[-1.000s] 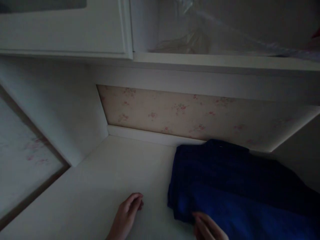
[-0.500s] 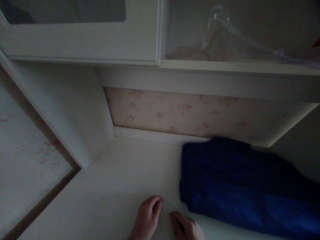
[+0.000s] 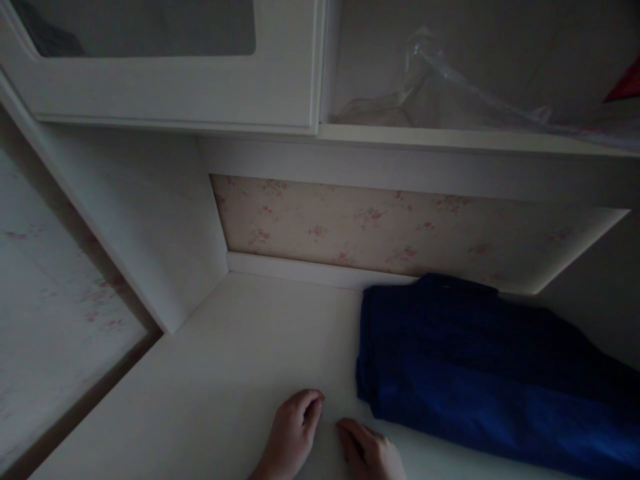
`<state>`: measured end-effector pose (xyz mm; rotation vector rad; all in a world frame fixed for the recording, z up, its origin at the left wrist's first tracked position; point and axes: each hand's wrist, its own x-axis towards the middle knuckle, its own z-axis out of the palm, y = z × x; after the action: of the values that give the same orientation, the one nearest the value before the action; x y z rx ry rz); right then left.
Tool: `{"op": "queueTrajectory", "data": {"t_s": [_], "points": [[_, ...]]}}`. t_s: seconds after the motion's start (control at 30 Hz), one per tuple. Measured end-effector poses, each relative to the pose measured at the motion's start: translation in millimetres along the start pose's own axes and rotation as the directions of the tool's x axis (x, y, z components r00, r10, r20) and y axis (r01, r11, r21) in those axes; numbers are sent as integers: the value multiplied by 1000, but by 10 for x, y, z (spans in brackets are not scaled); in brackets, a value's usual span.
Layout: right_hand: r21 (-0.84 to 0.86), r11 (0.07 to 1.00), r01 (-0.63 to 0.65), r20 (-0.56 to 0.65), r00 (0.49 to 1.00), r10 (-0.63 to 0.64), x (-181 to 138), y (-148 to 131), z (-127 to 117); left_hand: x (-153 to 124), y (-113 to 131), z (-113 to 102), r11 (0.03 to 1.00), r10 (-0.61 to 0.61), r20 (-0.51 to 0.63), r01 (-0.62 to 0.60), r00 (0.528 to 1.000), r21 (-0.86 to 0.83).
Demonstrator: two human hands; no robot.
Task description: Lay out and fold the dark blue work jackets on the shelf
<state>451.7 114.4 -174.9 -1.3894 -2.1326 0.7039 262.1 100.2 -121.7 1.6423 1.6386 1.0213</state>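
Observation:
A folded dark blue garment (image 3: 475,373) lies on the right side of a white cupboard shelf (image 3: 225,373), its back edge against the flowered rear panel. My left hand (image 3: 293,433) rests palm down on the shelf near the front edge, fingers loosely curled, holding nothing. My right hand (image 3: 370,450) lies beside it, also on the bare shelf, just left of the garment's front corner and a little apart from it. Both hands are empty.
A white side wall (image 3: 145,227) bounds the shelf on the left. Above runs another shelf (image 3: 450,143) with a clear plastic hanger (image 3: 430,80) in it and a red item (image 3: 625,83) at the far right. A flowered door panel (image 3: 45,320) stands open at left.
My right hand has come off the blue garment and now lies on the shelf beside my left hand. The view has shifted slightly; the garment stays put.

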Motion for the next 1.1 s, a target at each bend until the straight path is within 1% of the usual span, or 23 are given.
{"op": "queueTrajectory", "data": {"t_s": [0.3,0.57,0.8,1.0,1.1], "points": [[26,1000,5,-30,1000,-4,4,39,40,6,-50,35,998,30,-9,-30,999,50],[41,999,1,-1,1000,-1,7,12,8,-5,-42,41,997,37,-6,-36,999,72],[6,1000,-17,36,999,16,4,41,18,-5,-12,20,995,55,-5,-54,998,86],[18,1000,-1,5,1000,1,9,61,47,-1,-61,38,992,74,-16,-72,997,105],[24,1000,-4,8,1000,4,15,51,38,-9,-84,55,989,84,-22,-80,996,121]]}}
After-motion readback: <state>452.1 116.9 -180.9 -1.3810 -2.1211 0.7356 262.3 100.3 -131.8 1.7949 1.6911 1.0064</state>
